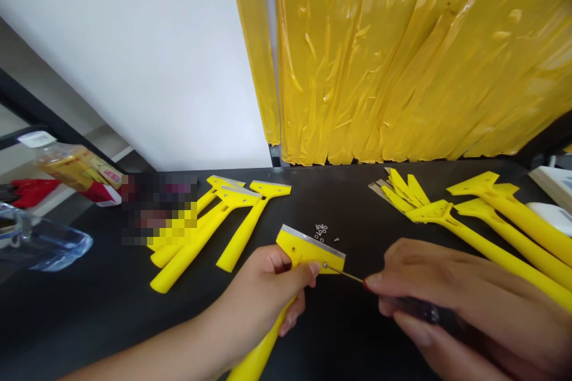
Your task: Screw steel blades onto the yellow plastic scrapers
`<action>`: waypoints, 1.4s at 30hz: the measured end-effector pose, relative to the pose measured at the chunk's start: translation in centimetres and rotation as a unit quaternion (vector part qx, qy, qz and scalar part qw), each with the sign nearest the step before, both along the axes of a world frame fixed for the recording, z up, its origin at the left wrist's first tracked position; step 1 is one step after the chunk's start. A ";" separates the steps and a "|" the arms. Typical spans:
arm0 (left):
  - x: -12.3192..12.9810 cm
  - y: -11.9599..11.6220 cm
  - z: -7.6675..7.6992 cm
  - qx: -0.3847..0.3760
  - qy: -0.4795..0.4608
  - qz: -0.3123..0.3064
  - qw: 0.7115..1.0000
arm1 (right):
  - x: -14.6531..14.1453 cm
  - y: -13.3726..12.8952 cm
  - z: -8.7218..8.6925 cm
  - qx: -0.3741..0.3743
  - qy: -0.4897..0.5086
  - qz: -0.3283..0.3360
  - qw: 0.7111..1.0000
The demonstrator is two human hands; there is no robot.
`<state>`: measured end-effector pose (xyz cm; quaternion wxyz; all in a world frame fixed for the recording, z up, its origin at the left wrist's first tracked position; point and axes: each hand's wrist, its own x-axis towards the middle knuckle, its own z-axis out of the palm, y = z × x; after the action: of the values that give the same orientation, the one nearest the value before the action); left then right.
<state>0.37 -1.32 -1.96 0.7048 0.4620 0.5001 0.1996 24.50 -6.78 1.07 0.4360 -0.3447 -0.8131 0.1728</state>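
We're over a black bench (353,339) with a white wall (134,59) rising behind it, and a big sheet of crinkled yellow plastic wrap (402,59) hangs beside that wall, right down to the bench's back edge. Far left, past the bench edge, there's a clear plastic bag (44,244), a red-and-yellow packet (78,169) and something red (33,190); part of that side is pixelated out.

Now the action, front and centre! The left hand (263,289) is closed around a yellow scraper (308,256), thumb pressed on its flat head, steel blade edge facing away, handle running down out of view. The right hand (451,303) comes in from the right, clenched around a dark-handled screwdriver (424,311), its thin shaft reaching across so the tip meets a small screw (325,265) in the scraper's head.

Just beyond the hands sits a little scatter of loose screws and washers (320,232). Left of them lies a group of finished-looking yellow scrapers (223,220), and to the right, more long-handled scrapers (504,220) beside a small heap of scraper heads and blades (402,193). A white object (549,217) sits at the far right.
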 end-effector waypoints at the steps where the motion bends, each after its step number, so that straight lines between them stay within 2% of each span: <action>1: 0.0 0.0 0.0 -0.002 -0.003 0.002 1.000 | -0.1 0.1 0.2 0.015 -0.007 -0.005 1.000; 6: -0.2 -0.1 -0.1 -0.004 -0.020 -0.001 1.000 | -0.4 0.0 0.4 0.062 -0.016 -0.024 0.998; 11: -0.2 0.0 -0.1 -0.004 -0.020 -0.001 1.000 | 0.2 0.0 -0.2 0.101 -0.085 -0.049 0.990; 16: -0.1 -0.1 -0.2 -0.001 -0.017 -0.003 1.000 | 0.2 -0.1 -0.1 0.085 -0.073 -0.047 0.993; 22: -0.1 -0.2 -0.3 0.005 -0.021 -0.005 1.000 | -0.3 -0.5 -0.3 0.090 -0.080 -0.093 0.988; 26: -0.1 -0.2 -0.3 0.007 -0.018 -0.008 1.000 | -0.2 -0.4 0.0 0.115 -0.093 -0.063 0.987; 32: -0.1 -0.2 -0.4 -0.001 -0.010 -0.018 1.000 | 0.1 -0.4 1.7 0.112 -0.146 0.009 0.983; 38: -0.1 -0.2 -0.4 0.004 -0.004 -0.023 1.000 | -0.2 -0.3 0.8 0.066 -0.036 0.032 0.997; 42: -0.1 -0.2 -0.4 0.001 -0.012 -0.024 1.000 | 0.3 -0.7 0.3 0.047 -0.076 0.019 0.996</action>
<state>0.28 -1.47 -2.38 0.7147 0.4725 0.4800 0.1887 24.76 -7.50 1.41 0.3851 -0.3207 -0.8576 0.1156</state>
